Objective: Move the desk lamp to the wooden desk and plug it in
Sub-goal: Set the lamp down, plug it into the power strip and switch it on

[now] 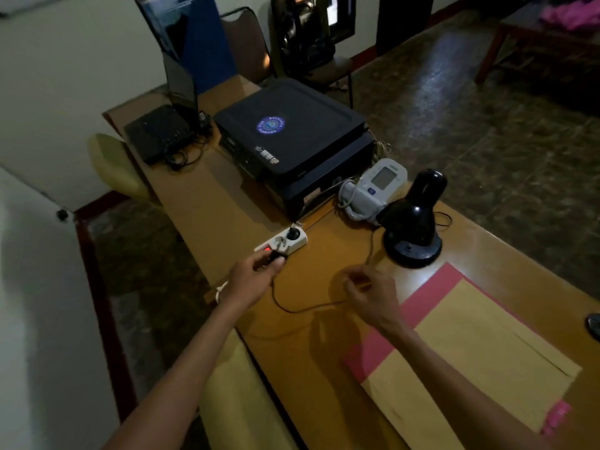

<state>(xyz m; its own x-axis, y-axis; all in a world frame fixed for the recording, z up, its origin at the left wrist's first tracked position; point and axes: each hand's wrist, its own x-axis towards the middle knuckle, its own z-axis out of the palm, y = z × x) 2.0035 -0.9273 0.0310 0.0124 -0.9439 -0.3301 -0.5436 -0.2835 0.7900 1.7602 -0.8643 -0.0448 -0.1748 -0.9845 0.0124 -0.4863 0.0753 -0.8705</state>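
The desk lamp (pixel 413 222) is already set on the wooden desk (pixel 207 203), beside a white monitor device (pixel 373 190). Its dark plug (pixel 276 255) is pinched in the left hand (pixel 256 274) just at the white power strip (pixel 281 242), while the thin, limp cord (pixel 308 308) is pinched in the right hand (pixel 370 295). The plug's rigid body looks the best grip; the strip seems light and may slide.

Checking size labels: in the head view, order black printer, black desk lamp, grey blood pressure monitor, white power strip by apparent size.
1. Black printer, clearly largest.
2. Black desk lamp.
3. Grey blood pressure monitor, close to the lamp, so that pair is unsure.
4. White power strip, smallest.
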